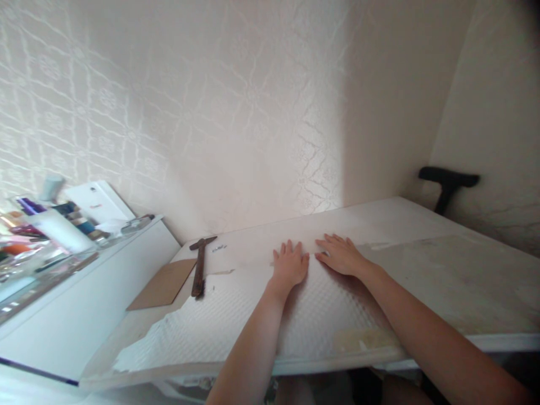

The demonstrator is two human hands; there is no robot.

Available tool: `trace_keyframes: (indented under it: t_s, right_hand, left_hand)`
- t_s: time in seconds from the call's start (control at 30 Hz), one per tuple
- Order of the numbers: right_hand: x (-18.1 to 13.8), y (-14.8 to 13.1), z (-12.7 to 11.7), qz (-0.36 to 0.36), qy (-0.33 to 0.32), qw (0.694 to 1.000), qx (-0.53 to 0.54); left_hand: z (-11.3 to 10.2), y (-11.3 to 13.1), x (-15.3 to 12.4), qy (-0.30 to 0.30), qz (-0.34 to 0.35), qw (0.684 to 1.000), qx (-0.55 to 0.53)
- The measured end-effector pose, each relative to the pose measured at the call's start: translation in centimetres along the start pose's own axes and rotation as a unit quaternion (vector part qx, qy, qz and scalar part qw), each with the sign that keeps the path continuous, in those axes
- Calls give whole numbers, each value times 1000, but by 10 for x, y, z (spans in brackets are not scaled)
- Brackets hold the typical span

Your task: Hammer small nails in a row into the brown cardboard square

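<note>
Bare forearms reach up from the bottom edge, cut off at the elbows. Both palms lie flat on a sheet of white embossed wallpaper (236,326), its surface quilted with a fine raised diamond grid. The left hand (289,266) rests with its fingers spread and extended, clamped on nothing; the right hand (341,255) lies just beside it, likewise open and flat, fingertips pointing toward the left hand. The sheet covers the near left part of the white bench (422,216), and its near left edge is ragged and torn.

Right of the hands, the bench top shows a dull, stained, patchy rectangle. A pale scrap, perhaps tape or paper, sits at the front rim; what it is cannot be made out.

Farther left lie a rusty brown hammer (199,270) with a long handle, a flat brown cardboard piece (162,286) beside it, and some small metal bits (219,247) too tiny to identify. A white cabinet (84,304) at far left carries blurred bottles and tubes. A black T-shaped handle (447,183) stands by the patterned wall, its lower part hidden behind the bench.
</note>
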State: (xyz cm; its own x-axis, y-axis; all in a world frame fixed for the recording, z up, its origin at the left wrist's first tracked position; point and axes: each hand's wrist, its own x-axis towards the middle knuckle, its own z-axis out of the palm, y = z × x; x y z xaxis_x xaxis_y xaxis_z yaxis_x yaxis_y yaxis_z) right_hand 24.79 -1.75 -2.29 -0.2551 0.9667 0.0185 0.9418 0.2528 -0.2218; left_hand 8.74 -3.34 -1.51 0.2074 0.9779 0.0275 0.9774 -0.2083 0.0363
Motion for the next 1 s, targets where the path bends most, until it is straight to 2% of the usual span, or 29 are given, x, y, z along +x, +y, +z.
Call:
trace_keyframes:
  t_s: [1.0]
  right_hand:
    - [2,3,4,-5,10,1000,1]
  left_hand:
    - [-2,1,-1,-2,-6,1000,-4]
